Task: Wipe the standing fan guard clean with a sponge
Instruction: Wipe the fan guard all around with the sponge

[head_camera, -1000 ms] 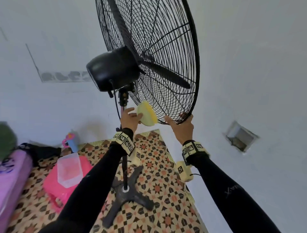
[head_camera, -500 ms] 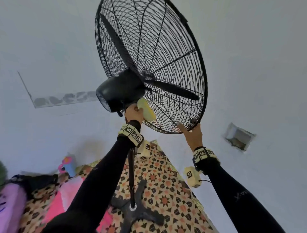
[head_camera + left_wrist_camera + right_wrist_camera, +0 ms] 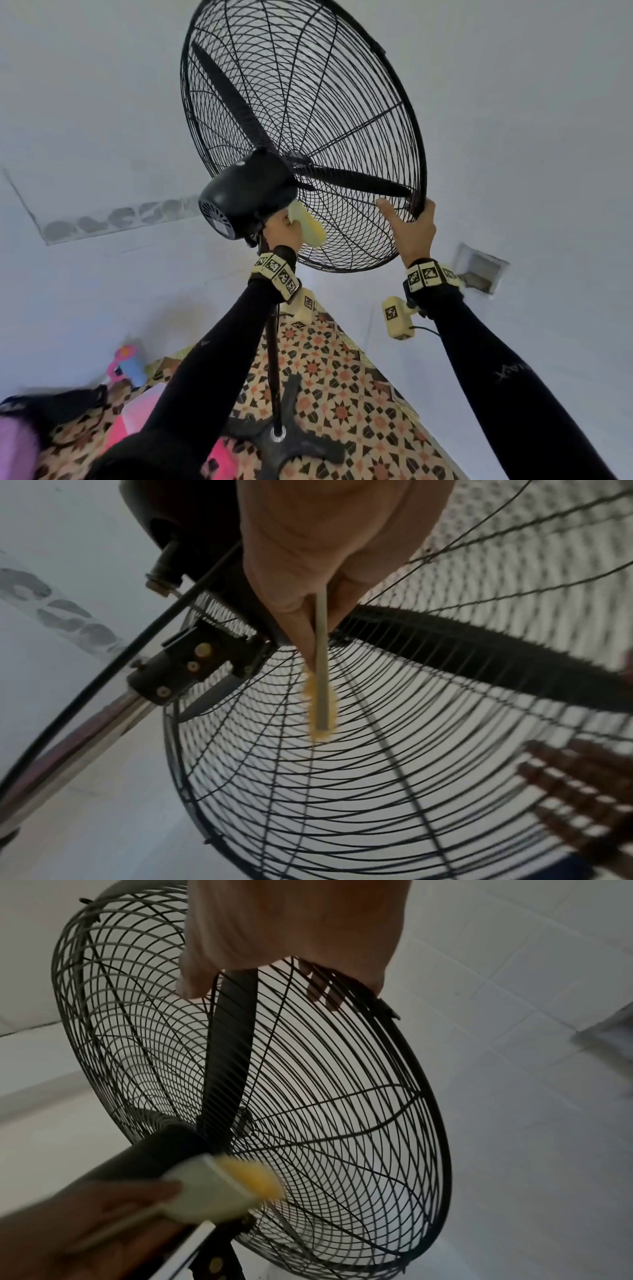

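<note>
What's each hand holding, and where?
Left hand grips the sponge by its near end. Right hand grips the fan guard at its lower rim.

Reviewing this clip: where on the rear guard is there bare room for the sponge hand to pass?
Open mesh on the fan guard lies between the sponge and the right hand at the rim, and across the upper grille. It is crowded by the motor housing, where the left hand works beside the pole.
</note>
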`<state>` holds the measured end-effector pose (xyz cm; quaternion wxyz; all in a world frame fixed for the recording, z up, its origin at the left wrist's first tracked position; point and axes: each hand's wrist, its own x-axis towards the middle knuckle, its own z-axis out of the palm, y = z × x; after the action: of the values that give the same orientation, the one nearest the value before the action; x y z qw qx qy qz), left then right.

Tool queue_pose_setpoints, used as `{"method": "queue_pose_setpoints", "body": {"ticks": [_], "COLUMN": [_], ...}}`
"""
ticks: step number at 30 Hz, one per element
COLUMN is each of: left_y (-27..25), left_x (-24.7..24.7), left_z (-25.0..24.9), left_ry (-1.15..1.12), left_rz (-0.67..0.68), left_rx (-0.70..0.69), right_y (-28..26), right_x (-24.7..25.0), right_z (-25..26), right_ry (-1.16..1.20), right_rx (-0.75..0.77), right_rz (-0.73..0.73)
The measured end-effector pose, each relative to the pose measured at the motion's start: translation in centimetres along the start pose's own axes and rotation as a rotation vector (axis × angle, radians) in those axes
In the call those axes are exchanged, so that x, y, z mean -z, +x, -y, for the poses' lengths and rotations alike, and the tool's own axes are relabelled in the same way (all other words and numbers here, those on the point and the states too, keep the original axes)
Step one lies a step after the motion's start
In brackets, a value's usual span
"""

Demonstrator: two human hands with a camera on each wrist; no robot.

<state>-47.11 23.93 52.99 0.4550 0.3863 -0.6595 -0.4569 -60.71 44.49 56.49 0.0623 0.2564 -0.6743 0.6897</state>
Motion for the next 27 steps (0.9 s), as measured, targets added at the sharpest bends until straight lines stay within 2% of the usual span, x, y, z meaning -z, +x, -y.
{"method": "queue_pose_setpoints", "body": {"ticks": [3,8,14,18,20,22,25,27], "left_y": [-0.4,-0.5,-1.6,-1.4,-1.2,-1.0,-1.4,-1.3], "left_x": [0.6,0.7,0.4,0.5,0.2,0.0,0.6,1.4], "left_z": [0.7,-0.5,0.0,0.2,-0.7,-1.1,-0.9,0.2], "left_ry": [-0.155,0.09,-0.031,0.107,0.16,0.093,-0.225,-0.294], "left_rz": [-0.021,-0.051,-0.046,-0.092,-0.066,-0.05,-0.006,0.008], "left_rx": [-0.038,0.066,-0.027,0.028,0.067,0.067,0.047,0.063], "right_y": [-1.1,-2.1,-2.3,-2.7,-2.7,-2.4,-2.3,-2.6], "right_x": [-0.7,-0.7,-0.3,-0.5,-0.4,-0.2,-0.1,-0.4], "right_z": [-0.3,-0.5,-0.3,-0.2,0.0,0.0,0.0,0.0], "right_ry": [0.026,0.048,0.087,0.103,0.105,0.111,0.112,0.112], "right_rx": [0.014,0.044,0.014,0.028,0.021,0.008,0.01,0.017], "right_rz": [-0.048,-0.06,-0.028,-0.022,-0.006,0.0,-0.018,-0.031]}}
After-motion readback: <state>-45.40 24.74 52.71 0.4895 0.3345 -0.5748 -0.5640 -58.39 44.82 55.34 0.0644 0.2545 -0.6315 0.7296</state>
